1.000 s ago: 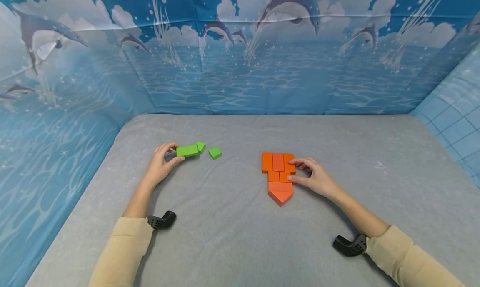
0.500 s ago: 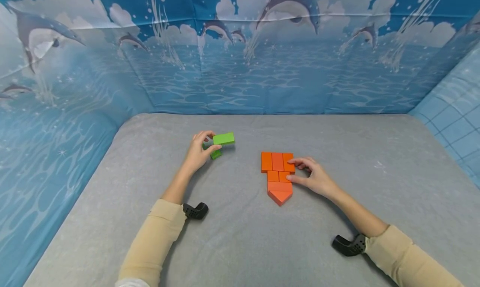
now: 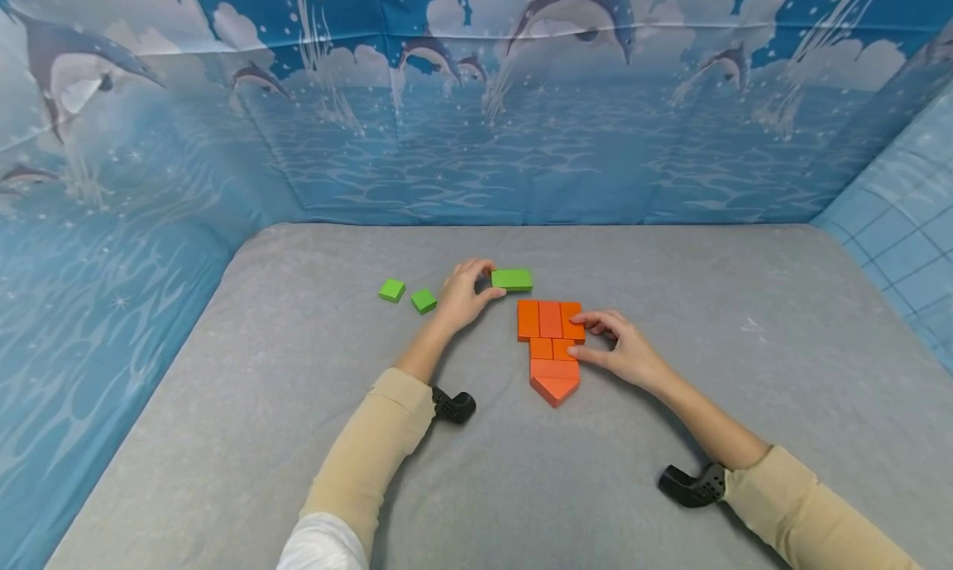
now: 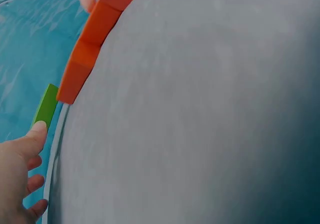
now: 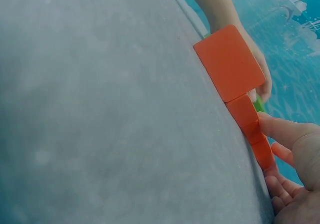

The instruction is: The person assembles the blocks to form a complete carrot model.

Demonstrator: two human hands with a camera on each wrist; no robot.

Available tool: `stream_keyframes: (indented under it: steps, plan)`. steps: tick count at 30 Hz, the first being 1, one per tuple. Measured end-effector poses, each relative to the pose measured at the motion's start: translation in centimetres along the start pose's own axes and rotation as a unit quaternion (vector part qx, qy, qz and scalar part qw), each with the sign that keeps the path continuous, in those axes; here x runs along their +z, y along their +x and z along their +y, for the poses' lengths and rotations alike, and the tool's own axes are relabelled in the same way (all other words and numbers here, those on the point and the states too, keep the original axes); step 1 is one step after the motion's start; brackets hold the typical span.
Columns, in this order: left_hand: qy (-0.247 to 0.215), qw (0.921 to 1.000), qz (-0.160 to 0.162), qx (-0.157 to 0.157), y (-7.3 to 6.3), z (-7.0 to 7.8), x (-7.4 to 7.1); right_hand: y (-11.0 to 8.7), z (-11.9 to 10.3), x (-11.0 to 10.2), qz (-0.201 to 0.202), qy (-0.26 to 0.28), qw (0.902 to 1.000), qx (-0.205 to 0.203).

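- Your left hand (image 3: 462,295) pinches the green cuboid (image 3: 514,280) by its 9 o'clock end
- Your right hand (image 3: 624,351), unclenched, touches orange blocks (image 3: 550,320) at 3 o'clock, likely bracing them

Green block (image 3: 512,280), orange blocks (image 3: 541,349)

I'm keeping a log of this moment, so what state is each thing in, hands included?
Left hand: pinching the long green block
Long green block: held by one end
Leftmost small green block: lying loose
Other small green block: lying loose, apart from its neighbour
Orange blocks: grouped together, pointed end toward the person
Right hand: fingertips touching the orange blocks
Grey cover: spread out, slightly wrinkled
Dolphin backdrop: hanging, creased
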State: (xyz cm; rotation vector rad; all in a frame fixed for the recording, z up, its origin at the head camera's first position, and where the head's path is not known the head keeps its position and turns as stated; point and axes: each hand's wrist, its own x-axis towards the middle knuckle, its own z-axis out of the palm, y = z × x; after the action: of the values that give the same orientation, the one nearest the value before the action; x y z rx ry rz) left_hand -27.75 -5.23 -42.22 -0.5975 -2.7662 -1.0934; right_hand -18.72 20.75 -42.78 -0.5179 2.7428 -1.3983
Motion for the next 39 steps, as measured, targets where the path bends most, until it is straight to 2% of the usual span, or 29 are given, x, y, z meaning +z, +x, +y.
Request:
stream_keyframes:
  steps: [11,16,26,39]
  plan:
    - [0.029,0.9987,-0.035,-0.025,1.7,1.2,1.7,-0.1,-0.1,-0.1,0.002,0.002,0.9999,-0.01]
    - [0.018,0.9985,-0.045,-0.027,2.1,1.5,2.2,-0.1,0.1,-0.2,0.003,0.002,0.9999,-0.012]
    - [-0.037,0.9975,-0.059,-0.015,2.1,1.2,2.3,-0.2,-0.3,-0.2,0.001,0.01,0.9999,-0.009]
    - [-0.049,0.9949,-0.087,-0.018,2.2,1.5,2.2,-0.1,0.0,-0.2,0.001,0.001,1.0,-0.009]
